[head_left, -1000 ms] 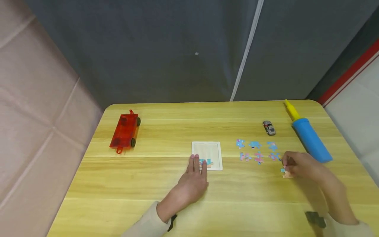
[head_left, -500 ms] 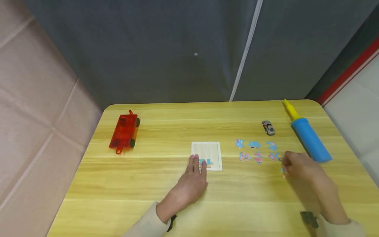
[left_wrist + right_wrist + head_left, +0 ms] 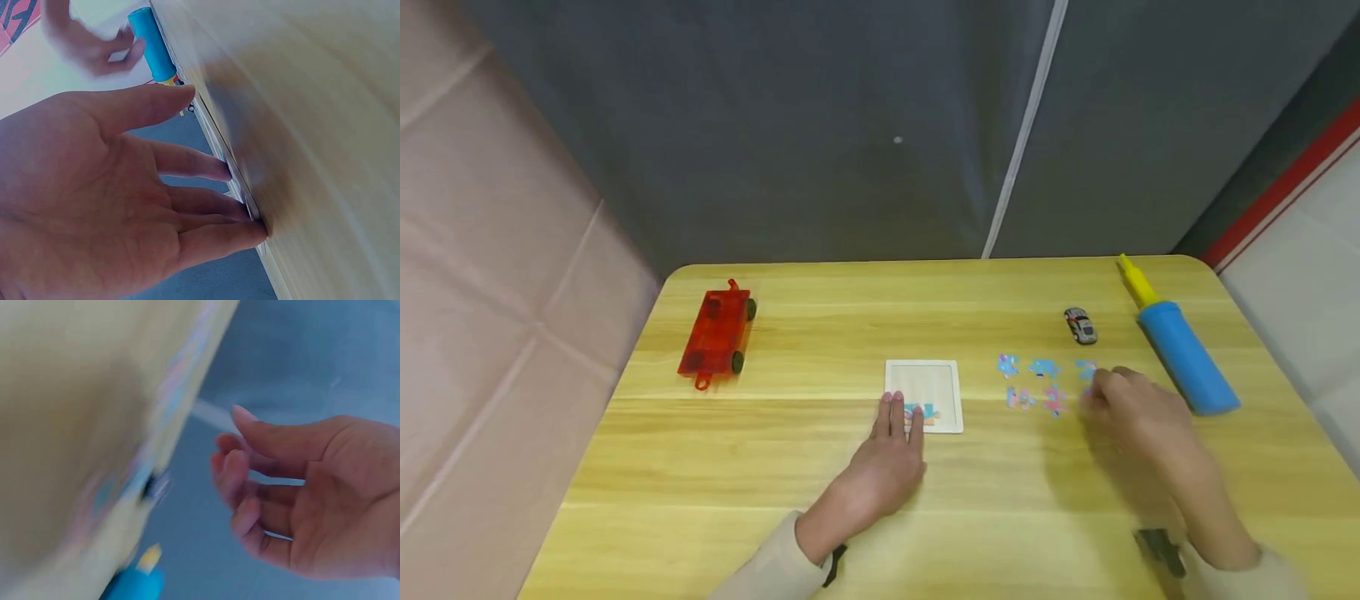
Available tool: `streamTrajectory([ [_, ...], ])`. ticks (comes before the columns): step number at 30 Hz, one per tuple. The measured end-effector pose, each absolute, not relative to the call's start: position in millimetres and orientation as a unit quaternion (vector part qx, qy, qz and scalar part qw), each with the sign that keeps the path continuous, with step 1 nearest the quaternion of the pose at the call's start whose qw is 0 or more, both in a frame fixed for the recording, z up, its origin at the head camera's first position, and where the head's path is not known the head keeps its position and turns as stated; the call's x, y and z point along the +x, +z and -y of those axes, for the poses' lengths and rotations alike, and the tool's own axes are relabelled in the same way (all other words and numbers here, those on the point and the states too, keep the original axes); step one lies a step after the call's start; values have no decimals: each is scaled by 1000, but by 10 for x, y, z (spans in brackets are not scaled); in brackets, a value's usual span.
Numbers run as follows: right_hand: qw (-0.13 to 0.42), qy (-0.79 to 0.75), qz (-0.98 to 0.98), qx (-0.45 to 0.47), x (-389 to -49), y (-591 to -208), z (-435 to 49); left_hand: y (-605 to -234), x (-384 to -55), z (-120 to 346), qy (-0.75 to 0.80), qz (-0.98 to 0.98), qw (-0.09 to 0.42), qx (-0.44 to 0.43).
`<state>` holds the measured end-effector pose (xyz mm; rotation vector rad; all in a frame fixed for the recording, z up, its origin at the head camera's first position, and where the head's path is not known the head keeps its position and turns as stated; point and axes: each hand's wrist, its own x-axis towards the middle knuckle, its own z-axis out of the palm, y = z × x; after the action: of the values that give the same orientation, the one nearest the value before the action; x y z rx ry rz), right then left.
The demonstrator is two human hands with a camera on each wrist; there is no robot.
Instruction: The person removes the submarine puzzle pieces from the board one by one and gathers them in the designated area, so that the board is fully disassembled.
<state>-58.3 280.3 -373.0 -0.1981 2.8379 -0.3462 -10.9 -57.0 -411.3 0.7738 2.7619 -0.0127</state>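
Note:
In the head view, my left hand rests its straight fingertips on a small white puzzle tray. A few joined jigsaw pieces lie along the tray's lower edge, partly covered by the fingers. My right hand is over the right end of two rows of loose jigsaw pieces, hiding some. From the right wrist view, this hand is raised off the table with its fingers loosely curled, and nothing shows between them. Blurred pieces lie on the tabletop there.
A red toy wagon stands at the table's left. Toward the back right are a small silver toy car and a blue air pump with a yellow nozzle. A dark grey panel rises behind the table's far edge.
My right hand has moved left and slightly away from me, from beside the loose pieces to over their right end. My left hand has stayed on the tray.

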Motion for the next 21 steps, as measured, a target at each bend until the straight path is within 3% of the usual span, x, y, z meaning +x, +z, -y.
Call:
streamTrajectory([
  [3,73,-149,-979,-118,-622,-3665,-2398,-4137,-115,576,-5,-955,132,267],
  [5,68,-164,-972,-157,-655,-3653,-2138,-4179,-125,580,-2,-954,133,268],
  [10,95,-177,-951,-234,-721,-3757,-1588,-4377,-152,593,0,-952,119,282],
  [15,118,-176,-944,-253,-738,-3889,-1257,-4540,-201,608,-11,-945,113,306],
  [21,144,-185,-942,-238,-759,-3949,-1137,-4506,-217,599,14,-950,172,261],
])
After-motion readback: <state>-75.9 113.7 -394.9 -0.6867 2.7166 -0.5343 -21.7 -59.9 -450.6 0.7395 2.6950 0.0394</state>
